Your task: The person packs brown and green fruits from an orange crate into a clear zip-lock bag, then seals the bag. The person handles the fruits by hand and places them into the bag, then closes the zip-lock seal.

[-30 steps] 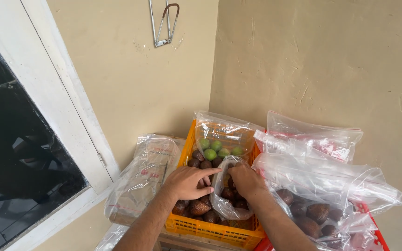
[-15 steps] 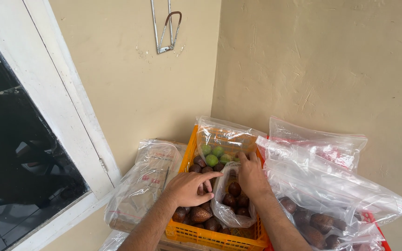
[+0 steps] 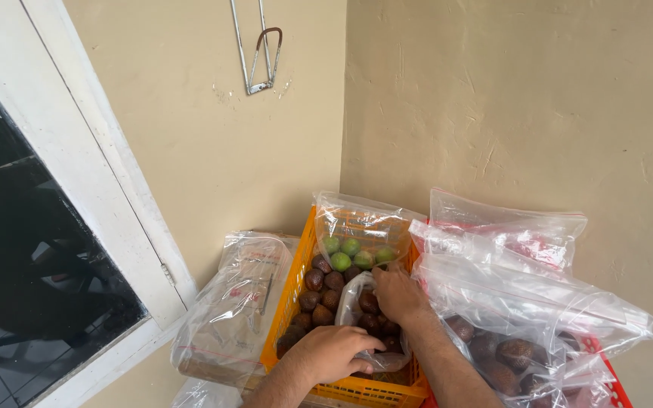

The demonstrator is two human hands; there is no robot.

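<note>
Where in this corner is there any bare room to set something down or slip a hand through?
Hardly anywhere. The orange plastic crate is heaped with brown fruit, and both hands, left hand and right hand, work a small clear bag there. Clear plastic bags crowd its right, a bagged cardboard box its left. Only the walls are bare.

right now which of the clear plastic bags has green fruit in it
The clear plastic bag at the back of the orange crate, against the wall corner: it holds round green fruits. The small bag between the hands and the large bags on the right hold brown fruit.
</note>
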